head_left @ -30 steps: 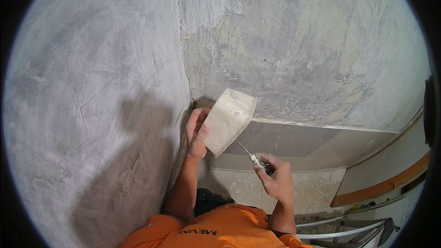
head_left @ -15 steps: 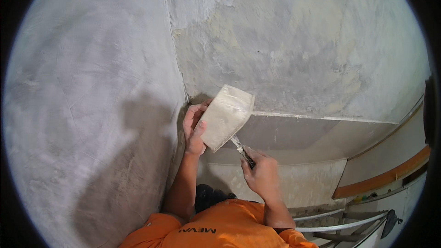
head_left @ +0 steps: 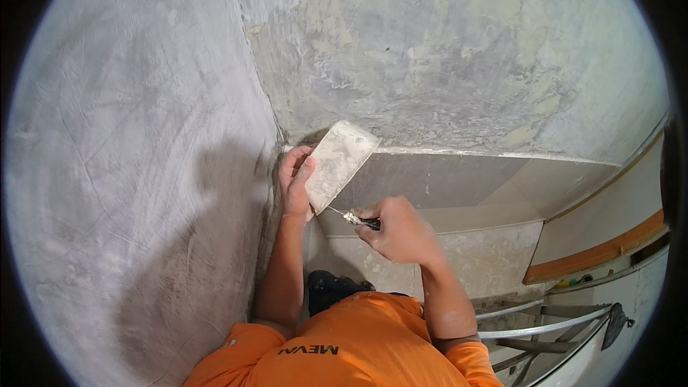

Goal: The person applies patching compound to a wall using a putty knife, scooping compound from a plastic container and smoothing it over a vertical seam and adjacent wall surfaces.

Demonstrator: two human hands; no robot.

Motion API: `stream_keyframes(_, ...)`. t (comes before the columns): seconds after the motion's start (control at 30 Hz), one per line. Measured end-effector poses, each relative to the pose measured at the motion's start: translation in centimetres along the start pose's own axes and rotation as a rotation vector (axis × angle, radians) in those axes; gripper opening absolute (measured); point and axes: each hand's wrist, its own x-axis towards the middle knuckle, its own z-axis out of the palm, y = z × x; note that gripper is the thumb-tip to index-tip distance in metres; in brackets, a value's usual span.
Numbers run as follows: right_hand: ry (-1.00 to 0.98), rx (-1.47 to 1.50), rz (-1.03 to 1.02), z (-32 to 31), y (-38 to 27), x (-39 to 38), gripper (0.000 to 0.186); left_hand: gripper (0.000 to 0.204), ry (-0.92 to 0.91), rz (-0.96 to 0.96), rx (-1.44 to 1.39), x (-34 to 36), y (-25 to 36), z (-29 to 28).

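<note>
My left hand (head_left: 295,180) is closed round the left edge of a pale, rectangular, plaster-smeared plate (head_left: 344,161), thumb on its face. The plate is tilted, its upper end near the wall corner; whether it is a flat blade or a shallow pan I cannot tell. In my right hand (head_left: 403,231) is a putty knife (head_left: 352,218) with a dark handle and plaster clumped at its neck. Its blade shows nearly edge-on as a thin line, reaching the plate's lower corner. My fingers hide most of the handle.
A rough plastered wall (head_left: 129,115) rises on the left, meeting another patchy wall (head_left: 444,64) ahead. Below a pale ledge edge (head_left: 494,152) lies a smooth grey surface (head_left: 430,179). At lower right are a metal ladder-like frame (head_left: 545,330) and an orange-brown wooden strip (head_left: 595,251).
The putty knife has swung from pointing up under the plate to lying nearly level at its lower corner. The plate has shifted slightly left and up, and turned, showing a plaster-streaked face.
</note>
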Motion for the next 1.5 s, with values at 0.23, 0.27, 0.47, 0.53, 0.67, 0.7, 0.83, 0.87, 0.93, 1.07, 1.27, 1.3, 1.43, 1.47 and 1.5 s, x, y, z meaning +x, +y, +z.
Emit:
stream_keyframes(0.23, -0.213, 0.140, 0.042, -2.9, 1.8, 1.1, 0.025, 0.023, 0.082, -0.088, 0.011, -0.1, -0.3, 0.9)
stream_keyframes(0.27, -0.239, 0.200, 0.044, -3.2, 2.1, 1.2, 0.023, 0.022, 0.091, -0.078, 0.029, -0.2, -0.1, 1.4)
stream_keyframes(0.47, -0.312, 0.488, 0.206, -3.5, 4.2, 0.8, 0.025, 0.022, 0.133, -0.040, 0.055, -0.4, -0.3, 1.3)
stream_keyframes(0.53, -0.317, 0.588, 0.213, -3.8, 5.2, 0.7, 0.025, 0.023, 0.073, 0.096, 0.129, -0.1, 0.0, 1.5)
stream_keyframes(0.67, -0.294, 0.957, 0.394, -2.8, 8.1, 0.4, 0.031, 0.024, 0.033, 0.217, 0.192, 0.2, 1.2, 0.8)
stream_keyframes(0.7, -0.323, 1.070, 0.338, -2.2, 9.6, 0.5, 0.033, 0.024, 0.045, 0.239, 0.179, 0.3, 1.4, 0.9)
stream_keyframes(0.83, -0.201, 1.238, 0.163, -1.1, 10.9, 0.4, 0.035, 0.029, 0.146, 0.193, 0.004, 0.7, 2.0, 0.6)
stream_keyframes(0.87, -0.215, 1.225, 0.157, -0.9, 10.9, 0.4, 0.035, 0.030, 0.152, 0.179, -0.017, 0.5, 1.9, 0.3)
stream_keyframes(0.93, -0.066, 1.582, 0.073, -0.8, 11.1, 0.8, 0.035, 0.035, 0.158, 0.134, -0.135, 0.2, 1.4, 0.3)
stream_keyframes(1.07, 0.202, 1.714, 0.077, -1.8, 8.0, 3.1, 0.035, 0.062, 0.101, -0.153, -0.536, -0.2, 0.9, -0.3)
stream_keyframes(1.27, 0.246, 1.311, -0.173, -5.5, 2.0, 5.7, 0.025, 0.063, 0.053, -0.188, -0.676, -1.1, 3.5, 1.5)
stream_keyframes(1.3, 0.252, 1.157, -0.183, -5.7, 1.6, 6.4, 0.025, 0.063, 0.052, -0.178, -0.678, -1.0, 3.3, 1.2)
stream_keyframes(1.43, 0.299, 0.702, -0.133, -6.8, -1.4, 8.9, 0.022, 0.058, 0.063, -0.080, -0.731, -0.8, 2.8, 0.8)
stream_keyframes(1.47, 0.342, 0.463, -0.095, -6.9, -1.5, 9.8, 0.019, 0.057, 0.077, -0.063, -0.726, -0.7, 2.7, 0.9)
stream_keyframes(1.5, 0.425, 0.370, -0.090, -6.8, -1.5, 10.8, 0.028, 0.057, 0.072, -0.053, -0.725, -0.6, 2.3, 0.6)
